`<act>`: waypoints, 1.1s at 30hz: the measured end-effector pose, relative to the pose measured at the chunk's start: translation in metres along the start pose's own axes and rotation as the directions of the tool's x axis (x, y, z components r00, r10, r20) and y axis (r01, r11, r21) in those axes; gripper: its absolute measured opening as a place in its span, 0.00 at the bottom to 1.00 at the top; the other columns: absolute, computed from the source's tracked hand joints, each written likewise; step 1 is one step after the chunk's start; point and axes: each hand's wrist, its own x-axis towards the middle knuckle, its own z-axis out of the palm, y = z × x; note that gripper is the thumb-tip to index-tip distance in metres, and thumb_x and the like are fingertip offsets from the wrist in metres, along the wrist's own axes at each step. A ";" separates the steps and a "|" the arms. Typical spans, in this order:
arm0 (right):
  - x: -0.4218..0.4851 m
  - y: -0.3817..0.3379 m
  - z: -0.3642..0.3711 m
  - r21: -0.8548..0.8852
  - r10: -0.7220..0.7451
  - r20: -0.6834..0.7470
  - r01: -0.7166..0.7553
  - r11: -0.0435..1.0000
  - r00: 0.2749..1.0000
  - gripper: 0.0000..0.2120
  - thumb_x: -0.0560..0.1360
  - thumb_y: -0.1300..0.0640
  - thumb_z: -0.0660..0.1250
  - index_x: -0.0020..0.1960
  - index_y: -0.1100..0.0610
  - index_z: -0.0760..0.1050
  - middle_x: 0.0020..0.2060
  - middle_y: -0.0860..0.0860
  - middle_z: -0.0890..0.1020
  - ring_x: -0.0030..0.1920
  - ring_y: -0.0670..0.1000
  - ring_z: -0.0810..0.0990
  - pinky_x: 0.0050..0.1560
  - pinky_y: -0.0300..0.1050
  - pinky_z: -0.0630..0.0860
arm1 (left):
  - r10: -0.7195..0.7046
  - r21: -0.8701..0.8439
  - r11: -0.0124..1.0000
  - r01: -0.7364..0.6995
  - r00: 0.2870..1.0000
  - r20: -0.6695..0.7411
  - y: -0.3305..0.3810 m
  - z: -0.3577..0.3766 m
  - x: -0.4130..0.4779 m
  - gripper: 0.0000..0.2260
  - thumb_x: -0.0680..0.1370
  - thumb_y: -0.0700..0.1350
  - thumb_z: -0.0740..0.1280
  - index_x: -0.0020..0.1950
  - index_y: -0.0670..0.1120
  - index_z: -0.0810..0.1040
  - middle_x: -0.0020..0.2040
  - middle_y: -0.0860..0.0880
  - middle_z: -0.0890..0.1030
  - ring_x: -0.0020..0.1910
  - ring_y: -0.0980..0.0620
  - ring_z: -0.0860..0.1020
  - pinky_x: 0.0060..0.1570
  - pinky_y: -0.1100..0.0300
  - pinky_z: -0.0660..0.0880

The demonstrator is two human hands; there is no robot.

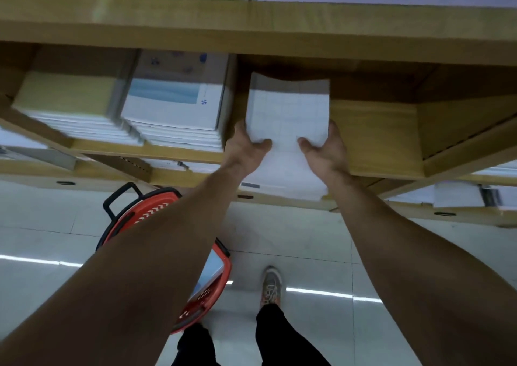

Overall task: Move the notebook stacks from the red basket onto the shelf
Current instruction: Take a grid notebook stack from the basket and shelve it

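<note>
1. Nearest, well below and behind both grips, a grey shoe (271, 284) and two dark trouser legs stand on the pale tiled floor (293, 234).
2. Below the left grip, under the left forearm, the red basket (134, 216) sits on the floor with its black handle up. A light-covered notebook (210, 272) shows inside it at its right rim.
3. Both bare forearms reach up and forward to the notebook stack (288, 114), one on each side.
4. The left grip (246, 147) pinches the stack's left edge. Its thumb lies on the top cover and its fingers curl round the side.
5. The right grip (326, 150) clamps the right edge the same way, thumb on top pointing inward. The rest of its fingers are mostly hidden behind the stack.
6. Between the grips, the white, grid-printed stack has its far end inside the wooden shelf (377, 139). Its near end sticks out past the shelf's front edge, back toward the wrists. Whether it rests its weight on the board I cannot tell.
7. Right of the right grip, the board of the same compartment is bare wood.
8. Just left of the left grip, a blue-and-white stack (173, 105) lies on the shelf. Further left lies a yellow-covered stack (64, 97).
9. Beyond and above both grips runs the upper shelf board (251, 21), with more covers on top of it.
</note>
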 end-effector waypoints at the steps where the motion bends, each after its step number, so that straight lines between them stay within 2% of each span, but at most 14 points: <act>1: 0.001 0.000 0.000 -0.009 0.000 -0.008 0.000 1.000 1.000 0.31 0.76 0.50 0.73 0.76 0.51 0.65 0.66 0.50 0.79 0.65 0.54 0.78 0.63 0.46 0.76 | 0.002 0.009 1.000 -0.002 1.000 -0.008 0.000 0.001 0.002 0.32 0.75 0.53 0.73 0.75 0.49 0.64 0.66 0.45 0.77 0.62 0.42 0.77 0.59 0.54 0.75; 5: 0.003 0.001 -0.002 -0.167 0.021 -0.021 -0.024 0.986 1.000 0.36 0.75 0.39 0.70 0.78 0.47 0.61 0.64 0.53 0.77 0.65 0.58 0.74 0.58 0.51 0.74 | 0.003 0.051 0.999 -0.002 1.000 -0.005 0.000 0.002 0.005 0.32 0.75 0.56 0.72 0.75 0.49 0.64 0.66 0.45 0.78 0.62 0.42 0.78 0.61 0.50 0.76; 7: 0.001 0.005 -0.005 -0.180 0.013 0.014 -0.011 0.984 1.000 0.36 0.75 0.37 0.68 0.78 0.47 0.59 0.64 0.52 0.79 0.64 0.60 0.76 0.60 0.53 0.77 | 0.018 0.066 0.998 -0.017 1.000 -0.012 -0.001 -0.002 0.002 0.32 0.75 0.58 0.72 0.75 0.49 0.66 0.66 0.46 0.79 0.62 0.42 0.78 0.62 0.48 0.77; 11: -0.027 0.016 0.000 -0.158 0.013 0.022 -0.010 0.987 1.000 0.39 0.72 0.32 0.62 0.76 0.50 0.61 0.66 0.52 0.78 0.63 0.59 0.78 0.61 0.56 0.78 | -0.027 0.028 0.999 0.028 0.998 -0.048 -0.018 -0.004 -0.013 0.25 0.77 0.55 0.71 0.70 0.47 0.71 0.63 0.46 0.80 0.59 0.44 0.80 0.54 0.54 0.77; 13: -0.037 0.021 0.009 -0.121 0.050 -0.016 -0.052 0.991 0.999 0.38 0.74 0.36 0.65 0.78 0.52 0.61 0.66 0.55 0.76 0.64 0.59 0.76 0.61 0.56 0.77 | -0.054 -0.040 0.998 0.052 0.997 -0.050 -0.028 0.005 -0.022 0.24 0.76 0.53 0.72 0.68 0.46 0.72 0.62 0.46 0.81 0.58 0.45 0.80 0.52 0.54 0.79; 16: -0.033 0.023 0.017 -0.066 0.060 -0.065 -0.064 0.996 0.996 0.31 0.77 0.44 0.68 0.75 0.53 0.64 0.64 0.55 0.76 0.63 0.58 0.75 0.58 0.51 0.76 | -0.053 -0.096 0.994 0.043 0.993 -0.109 -0.031 0.016 -0.023 0.24 0.75 0.52 0.73 0.68 0.47 0.72 0.61 0.47 0.81 0.56 0.46 0.81 0.54 0.48 0.81; 21: -0.002 0.012 0.022 -0.024 0.012 -0.070 -0.014 1.000 0.997 0.27 0.74 0.43 0.70 0.70 0.50 0.68 0.61 0.51 0.80 0.62 0.57 0.78 0.60 0.56 0.79 | -0.071 -0.123 0.991 0.050 0.982 -0.177 -0.018 0.018 0.003 0.21 0.74 0.51 0.73 0.63 0.46 0.74 0.53 0.52 0.80 0.49 0.49 0.80 0.49 0.57 0.80; 24: 0.016 0.002 0.025 -0.008 0.000 -0.107 -0.001 1.000 0.994 0.28 0.72 0.41 0.69 0.68 0.49 0.70 0.60 0.50 0.81 0.61 0.56 0.79 0.60 0.56 0.79 | -0.045 -0.122 0.992 0.022 0.981 -0.188 -0.009 0.019 0.022 0.20 0.73 0.52 0.73 0.62 0.48 0.74 0.52 0.52 0.80 0.49 0.47 0.80 0.52 0.53 0.81; 26: 0.028 -0.003 0.027 -0.001 0.002 -0.119 -0.002 1.000 0.993 0.28 0.73 0.42 0.70 0.69 0.50 0.70 0.60 0.50 0.82 0.61 0.57 0.79 0.60 0.53 0.79 | -0.022 -0.098 0.995 0.004 0.982 -0.188 -0.003 0.018 0.032 0.21 0.74 0.52 0.72 0.64 0.48 0.74 0.52 0.52 0.79 0.48 0.49 0.78 0.52 0.57 0.78; 29: 0.043 -0.005 0.028 0.005 0.007 -0.126 -0.006 1.000 0.992 0.25 0.76 0.45 0.70 0.69 0.51 0.70 0.60 0.51 0.81 0.61 0.57 0.79 0.55 0.44 0.76 | 0.002 -0.103 0.994 -0.019 0.987 -0.160 0.002 0.017 0.045 0.21 0.74 0.53 0.72 0.66 0.50 0.74 0.51 0.55 0.78 0.47 0.51 0.78 0.52 0.56 0.79; 33: 0.049 -0.004 0.027 0.007 -0.015 -0.127 0.016 1.000 0.992 0.27 0.74 0.44 0.68 0.70 0.50 0.69 0.61 0.51 0.80 0.62 0.56 0.78 0.56 0.46 0.75 | 0.014 -0.132 0.991 -0.030 0.992 -0.127 -0.001 0.020 0.052 0.24 0.75 0.53 0.72 0.69 0.51 0.72 0.54 0.55 0.78 0.50 0.52 0.76 0.52 0.59 0.73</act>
